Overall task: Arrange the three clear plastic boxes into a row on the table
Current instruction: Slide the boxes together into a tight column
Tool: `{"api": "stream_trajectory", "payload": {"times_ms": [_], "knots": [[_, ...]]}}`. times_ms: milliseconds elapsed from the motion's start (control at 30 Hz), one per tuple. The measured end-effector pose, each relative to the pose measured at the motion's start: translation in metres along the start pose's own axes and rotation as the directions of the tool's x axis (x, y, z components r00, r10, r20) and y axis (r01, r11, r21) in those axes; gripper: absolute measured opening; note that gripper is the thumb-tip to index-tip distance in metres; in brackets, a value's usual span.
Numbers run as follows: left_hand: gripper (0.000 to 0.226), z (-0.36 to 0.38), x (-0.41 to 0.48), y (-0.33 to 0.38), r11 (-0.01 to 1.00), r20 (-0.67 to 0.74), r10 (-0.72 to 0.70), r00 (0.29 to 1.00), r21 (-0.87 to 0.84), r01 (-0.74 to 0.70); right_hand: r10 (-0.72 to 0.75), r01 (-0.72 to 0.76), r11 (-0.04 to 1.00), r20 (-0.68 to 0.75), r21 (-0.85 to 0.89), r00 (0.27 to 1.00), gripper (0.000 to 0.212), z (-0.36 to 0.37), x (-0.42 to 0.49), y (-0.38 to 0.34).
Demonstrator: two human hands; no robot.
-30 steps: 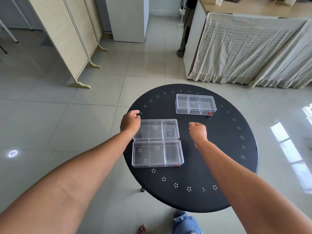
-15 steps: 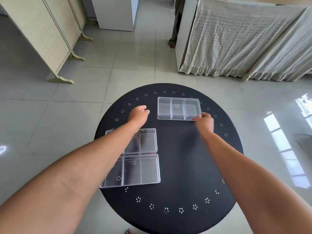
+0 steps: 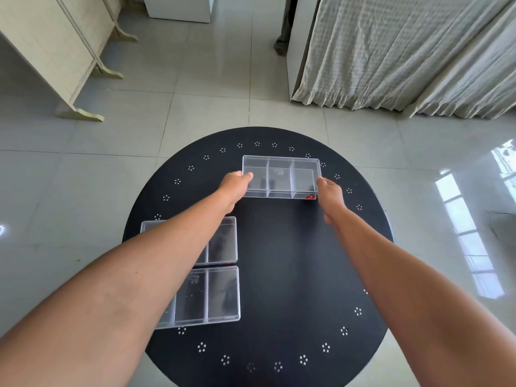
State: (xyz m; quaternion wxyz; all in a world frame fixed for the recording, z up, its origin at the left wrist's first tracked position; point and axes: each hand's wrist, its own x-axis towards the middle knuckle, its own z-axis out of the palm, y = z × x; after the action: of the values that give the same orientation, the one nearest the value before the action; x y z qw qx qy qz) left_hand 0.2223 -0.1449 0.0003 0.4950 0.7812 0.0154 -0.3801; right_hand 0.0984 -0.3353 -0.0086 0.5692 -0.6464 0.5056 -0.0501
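Your left hand (image 3: 233, 183) is closed on the left end of the far clear box (image 3: 280, 176), fingers curled around its short wall. Your right hand (image 3: 330, 191) clasps the opposite end, near the front right corner where a small red label (image 3: 310, 196) shows. The box sits squarely between your two hands, long side facing you, on the far part of the round black counter (image 3: 279, 261). Whether it is resting on the surface or lifted just clear of it cannot be told. Two dividers split it into three compartments.

The other two clear plastic boxes lie nearer you on the left side of the counter, well apart from the one you hold. The middle box (image 3: 222, 241) lies farther from you, the near box (image 3: 208, 296) closer, and their long edges sit just beside each other, touching or nearly so. Your left forearm (image 3: 134, 269) crosses above both and hides their left portions.

A ring of small white flower-shaped dot marks (image 3: 201, 347) runs around the counter's edge. Around it is a glossy tiled floor (image 3: 83, 191). At the upper left stands a pale folding screen (image 3: 50, 46) on curved feet, and at the upper right a cream cloth (image 3: 391, 51) hangs down to the floor.
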Motion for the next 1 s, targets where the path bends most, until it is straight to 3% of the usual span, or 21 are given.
{"api": "stream_trajectory", "payload": {"times_ms": [100,300,567,767,1000], "knots": [[0.031,-0.001,-0.007,0.001,1.0,-0.017,-0.003,1.0,-0.016,0.003,0.007,-0.007,0.999,0.003,0.037,1.0,0.019,0.006,-0.005,-0.003],[0.05,-0.04,-0.024,0.003,0.998,-0.119,0.042,0.992,-0.049,-0.048,-0.045,0.045,0.996,0.0,0.072,0.999,0.028,0.03,-0.019,-0.013],[0.046,-0.131,-0.042,-0.021,0.997,-0.277,0.027,0.961,-0.061,-0.046,-0.096,0.094,0.995,0.207,0.021,0.974,0.022,0.103,-0.056,-0.028],[0.049,-0.168,-0.05,-0.058,0.998,-0.295,-0.045,0.954,-0.06,0.028,-0.056,0.08,0.995,0.318,-0.064,0.947,0.016,0.144,-0.073,-0.021],[0.052,-0.18,-0.05,-0.081,0.995,-0.26,-0.089,0.962,-0.072,0.073,-0.034,0.073,0.992,0.332,-0.105,0.943,0.012,0.161,-0.077,-0.012]]}}
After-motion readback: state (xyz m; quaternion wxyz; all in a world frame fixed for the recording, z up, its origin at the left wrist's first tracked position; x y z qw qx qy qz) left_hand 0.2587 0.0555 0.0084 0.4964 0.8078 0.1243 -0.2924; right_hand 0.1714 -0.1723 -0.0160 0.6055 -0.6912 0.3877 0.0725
